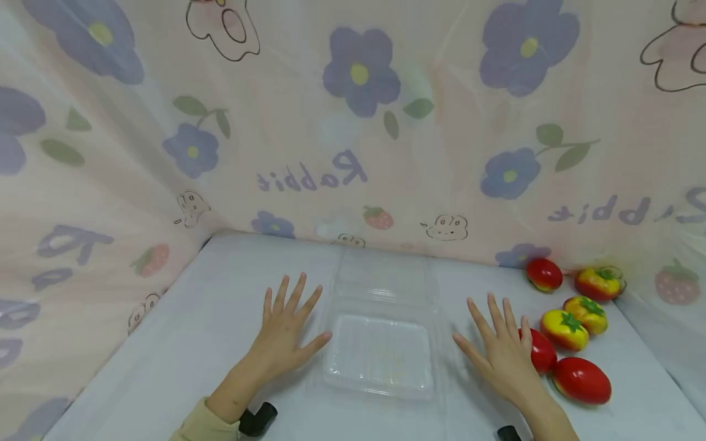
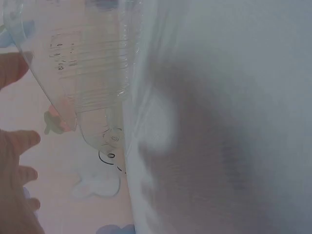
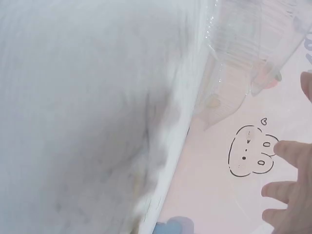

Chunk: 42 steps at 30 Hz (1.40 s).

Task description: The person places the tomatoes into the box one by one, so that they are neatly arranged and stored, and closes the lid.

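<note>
A clear plastic clamshell box (image 1: pixel 380 355) lies opened out on the white table, its lid (image 1: pixel 383 275) folded back toward the curtain. My left hand (image 1: pixel 284 337) hovers at the box's left side, fingers spread and straight, holding nothing. On the other side my right hand (image 1: pixel 504 358) is spread the same way, also holding nothing. It is nearest to a red toy fruit (image 1: pixel 543 352), which its little finger partly hides in the head view. The box's clear wall (image 2: pixel 92 58) shows in the left wrist view, beyond the thumb. The right wrist view shows the box (image 3: pixel 239 53) too.
Several toy fruits are grouped at the right: a red one (image 1: pixel 581 381), yellow-red ones with green leaves (image 1: pixel 565 329), and a red one (image 1: pixel 543 274) at the back. A patterned curtain (image 1: pixel 419 159) borders the white table (image 1: pixel 220 306). Black wrist-camera parts (image 1: pixel 258 419) sit below the hands.
</note>
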Available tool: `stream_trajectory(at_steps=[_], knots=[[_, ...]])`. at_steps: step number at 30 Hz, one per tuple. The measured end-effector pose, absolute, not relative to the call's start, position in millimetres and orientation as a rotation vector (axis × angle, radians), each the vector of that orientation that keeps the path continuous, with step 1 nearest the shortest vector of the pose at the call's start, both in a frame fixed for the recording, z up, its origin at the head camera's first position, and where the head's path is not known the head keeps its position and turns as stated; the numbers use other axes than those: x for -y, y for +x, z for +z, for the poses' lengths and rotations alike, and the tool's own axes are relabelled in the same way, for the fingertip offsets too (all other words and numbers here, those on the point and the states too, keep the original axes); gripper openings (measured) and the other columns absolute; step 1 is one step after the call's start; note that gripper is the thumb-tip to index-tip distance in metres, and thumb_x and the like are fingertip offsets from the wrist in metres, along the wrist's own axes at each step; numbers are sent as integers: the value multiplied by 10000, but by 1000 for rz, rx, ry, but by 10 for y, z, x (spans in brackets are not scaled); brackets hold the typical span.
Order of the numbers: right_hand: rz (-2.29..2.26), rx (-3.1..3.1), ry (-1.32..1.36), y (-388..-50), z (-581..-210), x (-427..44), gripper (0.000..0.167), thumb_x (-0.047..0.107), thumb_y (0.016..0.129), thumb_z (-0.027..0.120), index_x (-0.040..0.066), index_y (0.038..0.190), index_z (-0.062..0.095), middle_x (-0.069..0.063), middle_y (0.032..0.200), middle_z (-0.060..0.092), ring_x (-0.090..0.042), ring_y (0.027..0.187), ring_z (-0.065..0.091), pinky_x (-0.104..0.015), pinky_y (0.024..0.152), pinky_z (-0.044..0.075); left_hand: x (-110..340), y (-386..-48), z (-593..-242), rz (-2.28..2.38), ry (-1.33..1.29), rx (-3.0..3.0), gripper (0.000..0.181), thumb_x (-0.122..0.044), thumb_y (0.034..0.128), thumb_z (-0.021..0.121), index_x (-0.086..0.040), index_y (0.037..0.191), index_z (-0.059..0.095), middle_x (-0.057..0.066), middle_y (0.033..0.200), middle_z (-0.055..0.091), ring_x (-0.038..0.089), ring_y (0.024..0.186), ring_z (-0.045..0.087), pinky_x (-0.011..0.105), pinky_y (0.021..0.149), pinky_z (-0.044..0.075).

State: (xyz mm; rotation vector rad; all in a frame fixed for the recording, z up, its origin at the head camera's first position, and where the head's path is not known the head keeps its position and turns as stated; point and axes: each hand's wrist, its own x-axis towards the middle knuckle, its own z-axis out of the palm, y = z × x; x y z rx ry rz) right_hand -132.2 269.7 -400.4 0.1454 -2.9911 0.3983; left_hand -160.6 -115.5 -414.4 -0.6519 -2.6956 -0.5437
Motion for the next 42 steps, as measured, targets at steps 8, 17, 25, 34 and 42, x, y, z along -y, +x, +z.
stream_trajectory(at_steps=[8,17,25,34,42], knots=[[409,2992,149,-1310,-4028,-2738,830,573,889,544,144,1529,234,-273,1576,46,-444,1433,-154,-625,1046,-257,1195,-1571,-4190,-560,-806,2655,792,-556,875,569,-172,1514,300,98,1618,94,361,1476,39,580,1163,4],[395,2942,180,-1302,-4030,-2824,797,539,887,577,128,1509,294,-289,1564,94,-463,1437,-58,-677,1074,-165,1223,-1549,-4168,-609,-928,2684,774,-563,898,544,-208,1526,263,30,1622,100,306,1484,67,426,1198,-66],[551,2955,151,-1283,-4032,-2905,816,530,863,617,83,1483,331,-322,1539,128,-512,1410,-4,-742,1049,-56,1255,-1546,-4181,-600,-991,2670,834,-654,866,521,-191,1519,286,12,1617,137,293,1481,105,360,1197,-77],[685,2974,123,-1241,-3986,-2989,837,517,805,695,50,1433,400,-359,1496,196,-567,1367,64,-789,999,17,1281,-1513,-4211,-692,-1042,2676,936,-746,755,585,-247,1502,325,-53,1601,197,327,1451,203,612,1114,228],[639,2966,32,-1213,-4003,-3132,797,469,792,730,52,1403,433,-367,1475,206,-568,1368,34,-804,986,21,1293,-1506,-4203,-718,-1040,2707,960,-765,727,597,-253,1495,338,-25,1583,263,315,1447,221,611,1094,273]])
